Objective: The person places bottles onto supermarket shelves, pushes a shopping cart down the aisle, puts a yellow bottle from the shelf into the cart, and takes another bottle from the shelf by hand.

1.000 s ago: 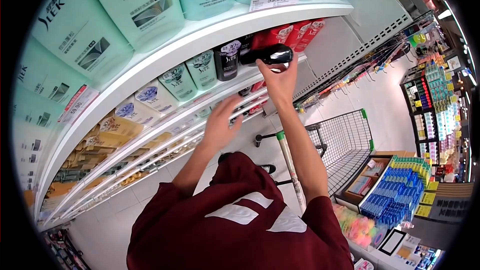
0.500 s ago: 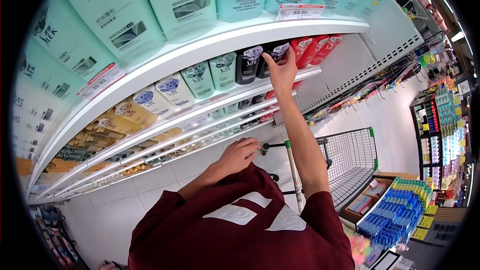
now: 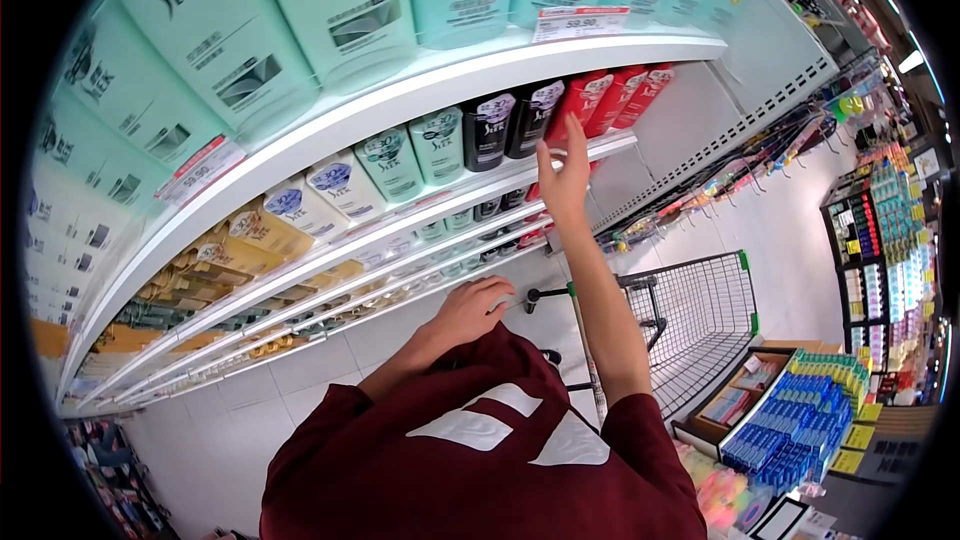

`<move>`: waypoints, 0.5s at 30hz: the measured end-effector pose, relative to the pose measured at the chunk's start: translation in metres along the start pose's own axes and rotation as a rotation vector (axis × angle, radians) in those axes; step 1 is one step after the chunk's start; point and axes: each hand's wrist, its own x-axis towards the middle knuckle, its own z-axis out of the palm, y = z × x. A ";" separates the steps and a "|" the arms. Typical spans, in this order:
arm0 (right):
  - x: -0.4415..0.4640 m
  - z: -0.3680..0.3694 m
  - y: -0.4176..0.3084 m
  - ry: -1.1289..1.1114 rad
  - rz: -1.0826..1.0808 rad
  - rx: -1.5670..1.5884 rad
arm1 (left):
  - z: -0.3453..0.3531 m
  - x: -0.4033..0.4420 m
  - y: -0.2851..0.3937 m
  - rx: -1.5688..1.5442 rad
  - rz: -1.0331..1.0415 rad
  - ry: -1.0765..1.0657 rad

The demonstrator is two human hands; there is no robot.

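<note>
My right hand [image 3: 566, 178] reaches to the shelf, thumb and fingers apart, with nothing between them. Its fingertips are in front of the leftmost red bottle [image 3: 580, 100]; whether they touch it I cannot tell. Just left of the hand stands a black bottle [image 3: 534, 118], upright beside another black bottle [image 3: 488, 132]. Low in front of my chest, my left hand [image 3: 468, 312] hangs free, loosely curled with a gap between thumb and fingers, holding nothing visible.
Large mint-green bottles [image 3: 360, 15] line the shelf above, whose white edge [image 3: 440, 82] juts over the row. Mint, white and golden bottles [image 3: 240, 252] continue leftward. At the right are a shopping cart [image 3: 690, 325] and a display of blue boxes [image 3: 790, 430].
My right hand has let go of the right-hand black bottle and drawn back slightly down, before the red bottles. That black bottle stands in the row. The left hand has barely moved.
</note>
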 end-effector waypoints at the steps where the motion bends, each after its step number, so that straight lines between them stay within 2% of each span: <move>1: -0.014 -0.015 -0.001 0.006 -0.021 -0.012 | 0.000 0.002 0.001 -0.003 0.007 -0.013; 3: -0.055 -0.060 0.020 0.001 -0.036 -0.189 | -0.001 0.007 0.002 0.011 -0.003 -0.065; 5: -0.110 -0.120 0.025 0.020 0.333 -0.204 | 0.001 0.010 0.000 0.001 0.023 -0.071; 6: -0.145 -0.156 0.038 0.059 0.211 -0.447 | 0.002 0.013 -0.001 -0.003 0.045 -0.061; 7: -0.177 -0.192 0.036 0.075 0.250 -0.566 | 0.004 0.016 -0.002 -0.012 0.054 -0.077; 9: -0.264 -0.270 0.048 0.114 0.444 -0.772 | 0.009 0.025 -0.004 0.001 0.085 -0.054; 12: -0.371 -0.348 0.007 0.134 0.737 -1.205 | 0.025 0.046 -0.006 0.021 0.125 -0.104; 15: -0.463 -0.368 -0.014 0.102 0.962 -1.170 | 0.060 0.082 0.009 0.000 0.223 -0.202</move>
